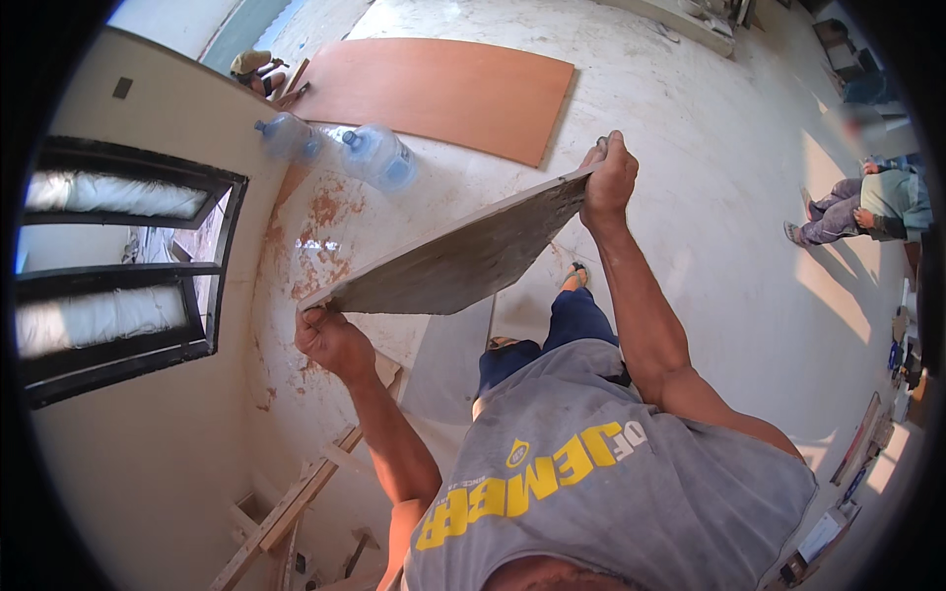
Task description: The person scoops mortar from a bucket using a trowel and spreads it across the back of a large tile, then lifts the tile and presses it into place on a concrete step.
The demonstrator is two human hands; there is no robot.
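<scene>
Both hands are clenched on the grey slab, the left hand at its near corner and the right hand at the far one, so it hangs tilted in the air in front of the person's body, clear of the floor. Over on the left, the window has black framing, with white, wrinkled material showing behind its slanted openings. Below it, rough lengths of timber lie at angles by the wall. Two bluish, see-through plastic jugs lie near the smooth orange-brown board, which is flat with straight edges. The slab itself looks stiff and thin, its underside mottled and dull. Beneath, the pale floor is scuffed and blotched with reddish brown.

Bold yellow lettering and a drop-shaped emblem cross the person's grey shirt; the jugs' markings are too small for me to read.

At the upper left, a crouching co-worker is small and partly hidden. I can't tell whether the grey patch under the slab is another sheet or shadow. The left hand's fingers curl underneath, mostly out of sight. Far right, another co-worker and the clutter blur into the dark rim.
</scene>
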